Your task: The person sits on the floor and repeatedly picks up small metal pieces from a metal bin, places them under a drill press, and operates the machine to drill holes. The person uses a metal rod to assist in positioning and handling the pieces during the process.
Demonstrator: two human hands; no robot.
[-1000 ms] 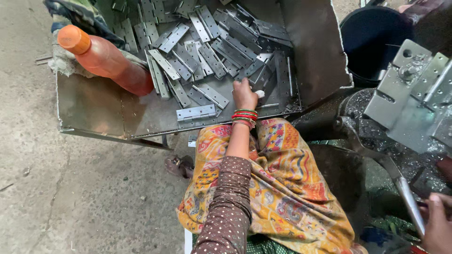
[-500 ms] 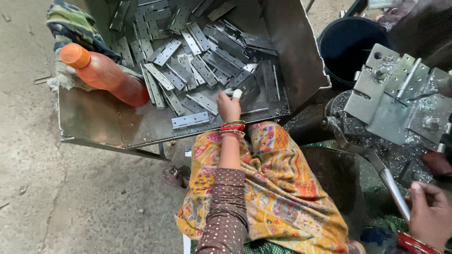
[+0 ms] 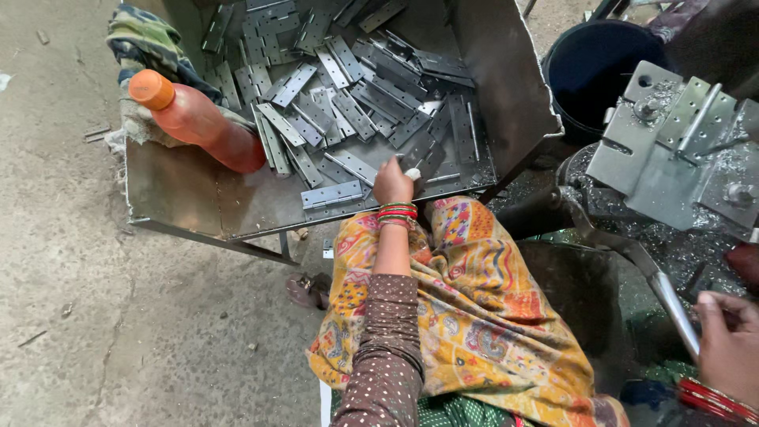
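Observation:
My left hand (image 3: 393, 183), with red and green bangles at the wrist and a white wrap on one fingertip, reaches into a metal tray (image 3: 182, 202). It sits at the near edge of a pile of grey metal hinges (image 3: 356, 95), fingers curled on a dark hinge (image 3: 421, 155). One light hinge (image 3: 332, 194) lies loose just left of the hand. My right hand (image 3: 727, 348), at the bottom right corner, grips the end of a long metal lever handle (image 3: 632, 257) that belongs to a press machine (image 3: 672, 150).
An orange plastic bottle (image 3: 198, 122) lies on a cloth (image 3: 142, 39) at the tray's left side. A dark bucket (image 3: 593, 71) stands behind the machine. Metal shavings cover the machine base (image 3: 680, 245). My patterned yellow cloth (image 3: 474, 316) covers my lap; concrete floor (image 3: 95, 332) lies to the left.
My left hand has drawn back from the middle of the pile to its near edge. My right hand has come further into view on the lever handle.

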